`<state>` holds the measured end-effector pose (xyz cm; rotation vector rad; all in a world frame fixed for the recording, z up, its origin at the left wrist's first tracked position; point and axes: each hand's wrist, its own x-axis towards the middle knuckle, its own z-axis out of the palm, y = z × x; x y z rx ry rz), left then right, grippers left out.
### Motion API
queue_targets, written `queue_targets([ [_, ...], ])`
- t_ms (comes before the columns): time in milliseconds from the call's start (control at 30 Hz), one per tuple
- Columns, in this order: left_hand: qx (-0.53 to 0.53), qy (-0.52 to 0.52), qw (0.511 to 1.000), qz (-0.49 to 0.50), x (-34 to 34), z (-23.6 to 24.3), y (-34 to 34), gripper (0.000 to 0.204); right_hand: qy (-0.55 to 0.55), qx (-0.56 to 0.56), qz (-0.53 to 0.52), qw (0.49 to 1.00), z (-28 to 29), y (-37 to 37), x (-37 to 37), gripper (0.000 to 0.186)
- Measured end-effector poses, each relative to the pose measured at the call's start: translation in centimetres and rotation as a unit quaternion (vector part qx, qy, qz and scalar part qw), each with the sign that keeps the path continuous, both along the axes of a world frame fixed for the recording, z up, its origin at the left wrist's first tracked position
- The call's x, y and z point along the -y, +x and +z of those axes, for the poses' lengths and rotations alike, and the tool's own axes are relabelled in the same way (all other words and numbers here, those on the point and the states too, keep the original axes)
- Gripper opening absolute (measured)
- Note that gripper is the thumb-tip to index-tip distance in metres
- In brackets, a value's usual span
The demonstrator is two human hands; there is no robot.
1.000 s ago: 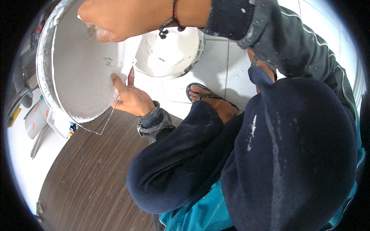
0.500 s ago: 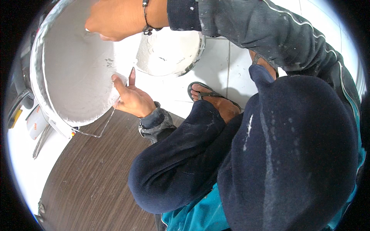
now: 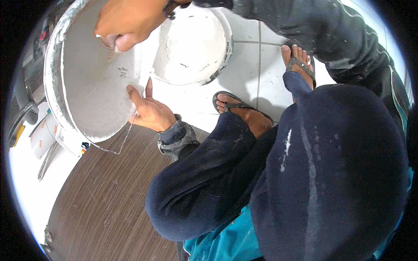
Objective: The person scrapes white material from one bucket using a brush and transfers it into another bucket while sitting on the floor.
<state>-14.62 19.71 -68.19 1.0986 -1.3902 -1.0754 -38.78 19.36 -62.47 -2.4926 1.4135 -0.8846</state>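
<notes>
A large white bucket [image 3: 93,87], greyish inside and smeared with white along its edge, is held tilted at the upper left. My left hand [image 3: 153,114] grips its near right edge, thumb on the inner side and fingers outside. A thin wire handle [image 3: 116,152] dangles below that edge. My right hand [image 3: 130,26] is inside the bucket's mouth with its fingers closed; whatever they hold is hidden. White residue shows on its fingers. Just right of the tilted bucket, a second bucket [image 3: 228,52] stands on the floor with thick white paste [image 3: 196,43] in it.
A round dark wood-grain surface [image 3: 109,195] lies below the bucket. White floor tiles [image 3: 244,56] and my sandalled feet [image 3: 241,108] are to the right. At the far left are a white-and-orange item [image 3: 43,137], thin metal rods [image 3: 48,161] and dark equipment [image 3: 26,104].
My right wrist has shifted toward the top edge, and the fist has turned downward inside the bucket. The bucket's left rim has moved slightly right. My left hand keeps its grip.
</notes>
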Motion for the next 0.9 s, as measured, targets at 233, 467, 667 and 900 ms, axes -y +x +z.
queue_targets([
  [233, -0.017, -0.018, 1.0, 0.004, 0.3, -0.2, 0.1, 0.038, 0.056, -0.002, -0.107, 0.993, 2.1, -0.2, -4.6, 0.023],
  [467, 0.001, -0.011, 1.0, -0.002, 0.3, 0.0, 0.1, 0.042, -0.155, 0.028, -0.149, 0.976, -1.6, 3.2, -0.5, 0.019],
  [667, 0.024, -0.073, 0.997, 0.012, 0.3, -0.3, -0.1, 0.043, -0.172, 0.008, -0.156, 0.973, -2.7, 4.0, 1.5, 0.017],
  [900, 0.04, -0.087, 0.994, 0.049, 0.6, 0.3, 1.2, 0.041, -0.086, -0.021, -0.106, 0.99, -1.6, 3.5, -2.0, 0.016],
])
